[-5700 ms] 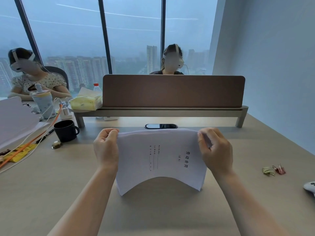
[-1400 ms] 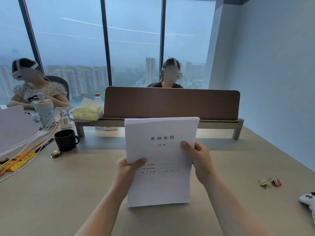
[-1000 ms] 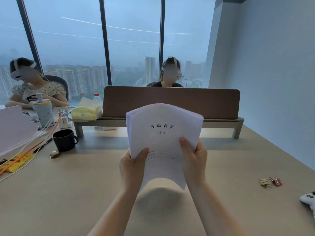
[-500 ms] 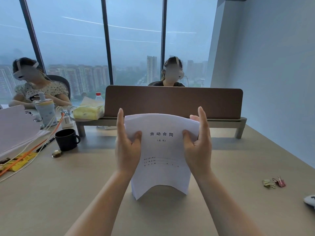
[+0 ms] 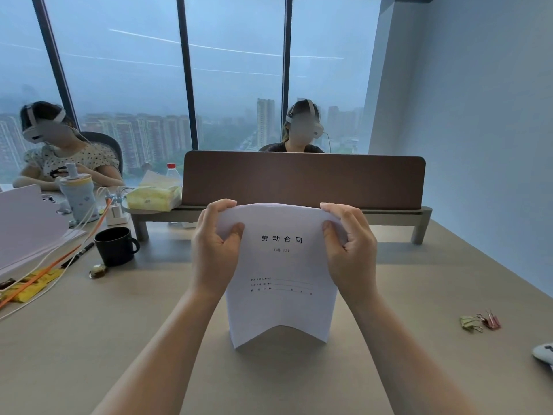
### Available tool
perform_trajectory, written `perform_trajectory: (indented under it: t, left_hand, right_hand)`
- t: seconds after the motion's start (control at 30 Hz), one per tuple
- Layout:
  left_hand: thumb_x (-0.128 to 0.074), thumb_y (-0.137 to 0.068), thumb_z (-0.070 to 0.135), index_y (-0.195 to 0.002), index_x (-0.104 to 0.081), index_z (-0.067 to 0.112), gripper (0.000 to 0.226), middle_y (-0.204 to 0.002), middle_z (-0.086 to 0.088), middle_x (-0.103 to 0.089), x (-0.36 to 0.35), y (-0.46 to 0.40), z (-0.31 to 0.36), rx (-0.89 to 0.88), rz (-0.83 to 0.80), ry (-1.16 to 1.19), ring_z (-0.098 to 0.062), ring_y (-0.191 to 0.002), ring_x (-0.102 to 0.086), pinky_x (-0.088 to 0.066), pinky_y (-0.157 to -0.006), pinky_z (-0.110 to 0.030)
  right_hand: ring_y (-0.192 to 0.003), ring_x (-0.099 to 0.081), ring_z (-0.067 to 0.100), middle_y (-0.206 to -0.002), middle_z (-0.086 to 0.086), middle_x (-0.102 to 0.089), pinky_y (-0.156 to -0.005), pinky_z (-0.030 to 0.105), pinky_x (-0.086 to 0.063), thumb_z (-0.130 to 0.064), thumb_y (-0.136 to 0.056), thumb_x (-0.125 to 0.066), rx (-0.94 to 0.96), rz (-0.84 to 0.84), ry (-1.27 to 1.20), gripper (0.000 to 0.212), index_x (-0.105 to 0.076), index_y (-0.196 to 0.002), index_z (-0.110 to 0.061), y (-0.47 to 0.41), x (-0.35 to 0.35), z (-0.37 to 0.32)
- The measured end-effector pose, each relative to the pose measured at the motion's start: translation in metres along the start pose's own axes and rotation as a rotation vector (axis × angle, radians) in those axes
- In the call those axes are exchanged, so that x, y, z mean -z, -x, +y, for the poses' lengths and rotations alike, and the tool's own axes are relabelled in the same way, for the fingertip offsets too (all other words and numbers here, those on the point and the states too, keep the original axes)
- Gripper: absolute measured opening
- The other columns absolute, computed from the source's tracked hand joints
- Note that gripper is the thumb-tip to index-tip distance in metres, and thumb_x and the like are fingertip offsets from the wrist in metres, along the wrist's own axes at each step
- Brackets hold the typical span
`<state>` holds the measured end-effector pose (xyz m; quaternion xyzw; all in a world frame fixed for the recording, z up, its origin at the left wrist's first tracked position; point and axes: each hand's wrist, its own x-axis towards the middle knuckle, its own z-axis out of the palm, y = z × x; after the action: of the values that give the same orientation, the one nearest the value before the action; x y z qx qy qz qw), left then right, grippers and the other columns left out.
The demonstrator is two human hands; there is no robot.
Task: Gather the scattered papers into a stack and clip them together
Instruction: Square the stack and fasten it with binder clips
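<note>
Between both hands, paper stack stands upright, bowed, title uppermost.

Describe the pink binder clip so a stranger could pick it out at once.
Start at the tan desk and go to its right side, past the right hand gripping the paper stack. Two small binder clips lie there side by side. The pink clip is the right one; its neighbour, the green clip, is pale yellow-green.

Bare table lies open between the upright paper stack and the 2 binder clips at right, while at left a black mug, cables and pen crowd the way.
</note>
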<state>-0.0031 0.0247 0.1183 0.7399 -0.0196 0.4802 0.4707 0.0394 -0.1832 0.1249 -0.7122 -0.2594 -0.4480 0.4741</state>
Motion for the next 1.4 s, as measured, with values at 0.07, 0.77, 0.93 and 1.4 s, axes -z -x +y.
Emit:
perform_trajectory:
  t: [0.07,0.77,0.93,1.4]
  left_hand:
    - [-0.063,-0.081,0.013,-0.104,-0.056,0.043,0.038,-0.108,0.007,-0.063,0.001,-0.002,0.0,-0.002,-0.001,0.005,-0.029,-0.091,-0.063,-0.053,-0.081,-0.052]
    - [-0.076,-0.078,0.007,-0.074,-0.069,0.003,0.009,-0.074,-0.004,-0.07,-0.009,0.023,-0.005,0.486,-0.14,0.352,-0.022,-0.07,-0.063,-0.054,-0.07,-0.04]
    - [-0.079,-0.077,0.009,-0.073,-0.071,0.012,0.009,-0.07,0.005,-0.073,-0.009,0.028,-0.003,0.427,-0.121,0.372,-0.015,-0.067,-0.067,-0.056,-0.063,-0.032]
    - [-0.076,-0.074,-0.005,-0.073,-0.069,0.007,0.015,-0.062,0.007,-0.07,-0.027,0.064,-0.031,0.633,-0.172,0.439,-0.006,-0.057,-0.062,-0.051,-0.055,-0.022]
  right_hand:
    - [-0.102,-0.054,-0.008,-0.108,-0.003,-0.065,-0.085,0.008,-0.042,0.004,-0.09,-0.058,0.0,0.0,-0.012,0.028,-0.069,-0.109,-0.014,-0.002,0.001,-0.001]
    - [-0.061,-0.042,0.011,-0.067,0.002,-0.05,-0.056,0.028,-0.033,-0.028,-0.083,-0.072,-0.683,-0.229,-0.46,0.033,-0.059,-0.067,-0.002,0.028,-0.006,0.007]
    - [-0.062,-0.049,0.01,-0.068,-0.002,-0.057,-0.056,0.026,-0.039,-0.019,-0.085,-0.072,-0.674,-0.182,-0.472,0.028,-0.062,-0.073,0.005,0.025,0.003,0.01]
    - [-0.061,-0.056,0.011,-0.066,-0.002,-0.063,-0.057,0.031,-0.045,-0.005,-0.088,-0.068,-0.814,-0.234,-0.538,0.021,-0.067,-0.066,-0.005,0.067,-0.003,0.025]
